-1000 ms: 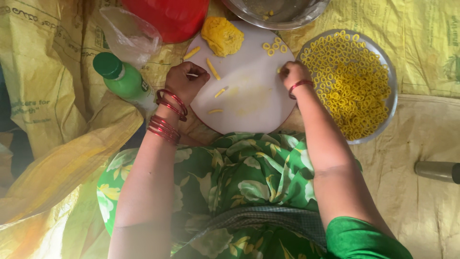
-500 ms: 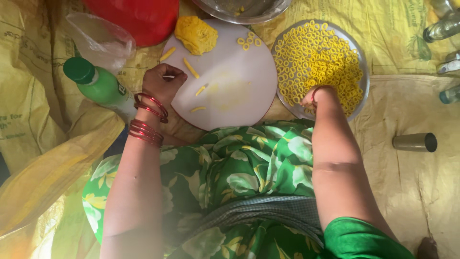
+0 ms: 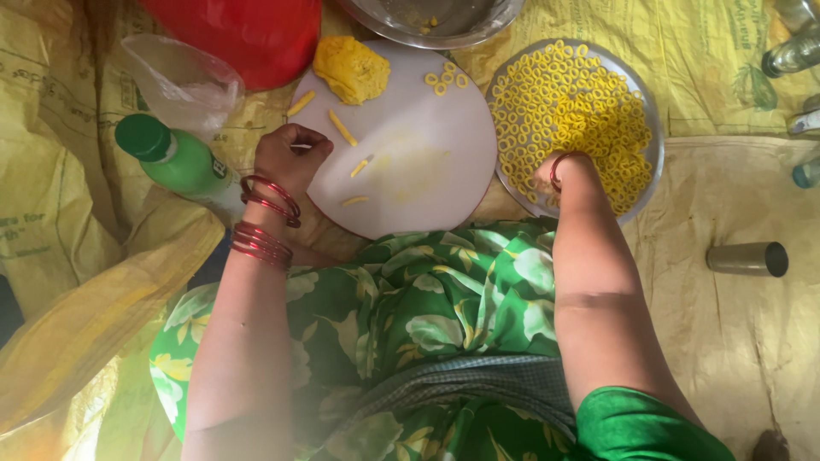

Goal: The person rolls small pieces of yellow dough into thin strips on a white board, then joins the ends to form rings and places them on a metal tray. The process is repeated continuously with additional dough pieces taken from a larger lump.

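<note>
A round white board (image 3: 427, 171) lies in front of me with a lump of yellow dough (image 3: 350, 70) at its far edge. A few short dough strips (image 3: 342, 127) and three small rings (image 3: 444, 78) also lie on it. My left hand (image 3: 289, 160), red bangles on the wrist, rests at the board's left edge with its fingers curled closed. My right hand (image 3: 553, 175) is at the near left rim of a steel plate (image 3: 653, 137) full of yellow dough rings (image 3: 572, 102). Its fingers are tucked under the wrist and hidden.
A green bottle (image 3: 175, 162) lies left of the board, beside a clear plastic bag (image 3: 179, 81) and a red container (image 3: 239, 30). A steel bowl (image 3: 427, 21) sits beyond the board. A steel tumbler (image 3: 747, 258) lies at the right, with bottles (image 3: 794, 55) at the far right edge. Yellow sacking (image 3: 51, 171) covers the floor.
My right hand has moved from the board's right edge onto the near rim of the plate of rings. My left hand stays at the board's left edge.
</note>
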